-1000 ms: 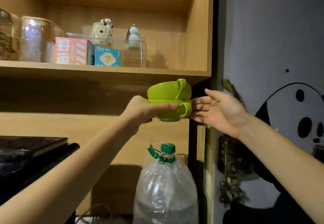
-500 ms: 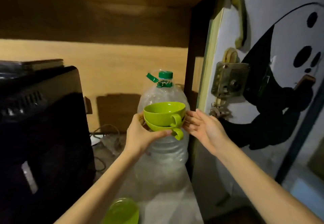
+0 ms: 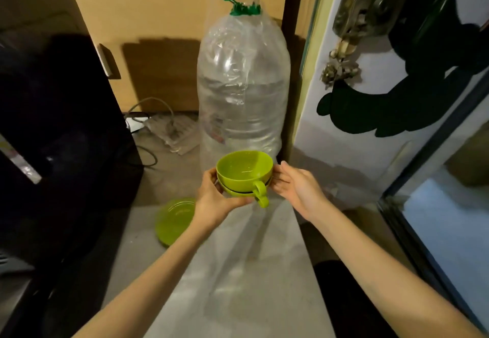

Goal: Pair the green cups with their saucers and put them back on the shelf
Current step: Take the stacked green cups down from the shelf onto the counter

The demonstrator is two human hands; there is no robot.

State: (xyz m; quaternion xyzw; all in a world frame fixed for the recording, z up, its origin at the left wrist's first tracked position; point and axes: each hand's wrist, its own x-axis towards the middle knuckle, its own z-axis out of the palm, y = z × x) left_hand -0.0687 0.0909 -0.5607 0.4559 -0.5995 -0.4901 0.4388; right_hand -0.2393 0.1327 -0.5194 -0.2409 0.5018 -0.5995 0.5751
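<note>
Between the left hand (image 3: 215, 198) and right hand (image 3: 297, 189) sit stacked green cups (image 3: 244, 172).

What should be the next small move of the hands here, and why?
Probably lift the top cup out of the lower cup with the right hand. The two are nested and held by the left hand, while the right hand is open beside them. The saucers lie on the counter, still without cups.
</note>
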